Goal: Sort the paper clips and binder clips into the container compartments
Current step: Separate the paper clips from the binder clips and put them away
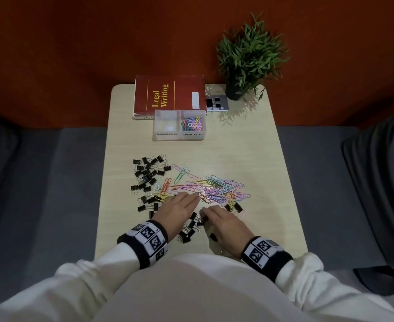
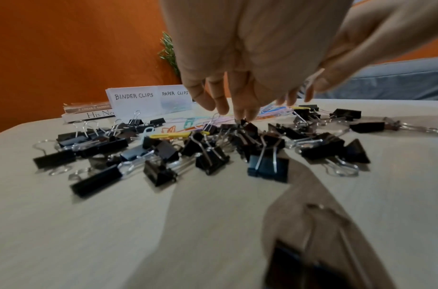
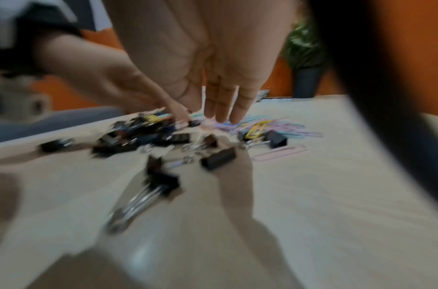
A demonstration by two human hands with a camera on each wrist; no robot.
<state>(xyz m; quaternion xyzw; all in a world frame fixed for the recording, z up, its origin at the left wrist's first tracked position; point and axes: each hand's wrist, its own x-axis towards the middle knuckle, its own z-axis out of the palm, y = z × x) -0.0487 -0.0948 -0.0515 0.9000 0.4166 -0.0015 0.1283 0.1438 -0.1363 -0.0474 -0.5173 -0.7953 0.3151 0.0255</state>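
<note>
— Head view first?
— Pale table point(image 1: 249, 145) with a two-part container point(image 1: 180, 124) near the far edge, against a red book point(image 1: 168, 94); paper clips only in the right compartment point(image 1: 193, 123), labelled PAPER CLIPS, the left one point(image 1: 167, 123), BINDER CLIPS, bare. Black binder clips point(image 1: 148, 173) strewn toward the left edge, coloured paper clips point(image 1: 216, 188) heaped mid-table. Potted plant point(image 1: 244, 56) at the far right corner.
— Hands there?
— Left hand point(image 1: 178, 206) palm down, fingers straight and together, tips at the paper-clip heap. Right hand point(image 1: 223, 223) palm down near the front edge, fingers extended over a few binder clips; contact: cannot tell.
— Left wrist view adds?
— Labels readable on the container point(image 2: 148, 100); book spines beside it. Fingers point(image 2: 213, 97) hanging slightly apart, tips down at a binder clip point(image 2: 248, 127); no pinch visible.
— Right wrist view?
— Blurred. Right-hand fingers point(image 3: 222, 101) straight, pressed together, above the paper clips point(image 3: 274, 127); left hand point(image 3: 129, 86) reaching in beside, among binder clips point(image 3: 138, 135).
</note>
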